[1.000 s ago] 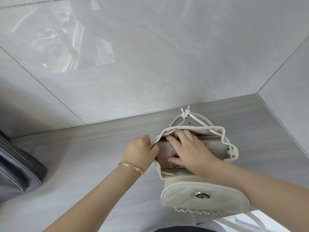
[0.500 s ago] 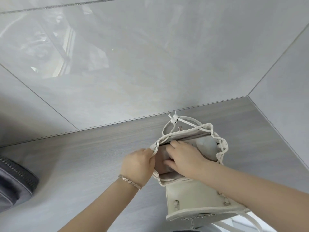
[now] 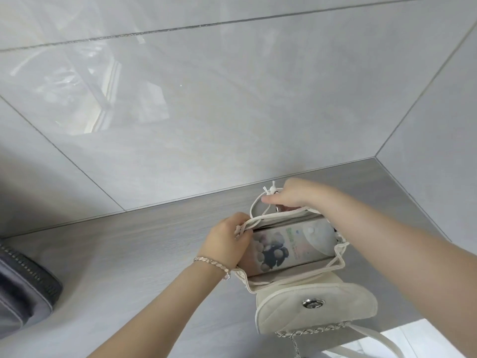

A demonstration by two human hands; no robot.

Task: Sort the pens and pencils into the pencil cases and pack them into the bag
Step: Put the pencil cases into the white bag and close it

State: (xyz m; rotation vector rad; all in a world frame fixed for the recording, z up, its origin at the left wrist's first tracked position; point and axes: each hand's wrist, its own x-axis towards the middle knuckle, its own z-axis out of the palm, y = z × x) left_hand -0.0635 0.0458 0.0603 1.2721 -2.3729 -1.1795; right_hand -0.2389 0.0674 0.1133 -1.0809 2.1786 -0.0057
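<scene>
A small cream quilted bag [image 3: 313, 312] stands on the grey table with its mouth wide open and its flap hanging toward me. Inside it lies a pencil case [image 3: 289, 245] printed with a dark cartoon figure and pale balls. My left hand [image 3: 227, 241] pinches the bag's left rim. Over at the far rim, my right hand [image 3: 291, 196] holds the white drawstring beside its toggle [image 3: 271, 189]. No loose pens or pencils are visible.
A dark grey zipped bag [image 3: 23, 285] lies at the left edge of the table. The glossy tiled wall [image 3: 206, 112] rises right behind the cream bag. The table's near edge [image 3: 413, 326] runs just past the bag's chain strap at the lower right.
My right hand has come out of the bag and moved to the drawstring at the far rim, uncovering the pencil case inside. My left hand stays on the left rim.
</scene>
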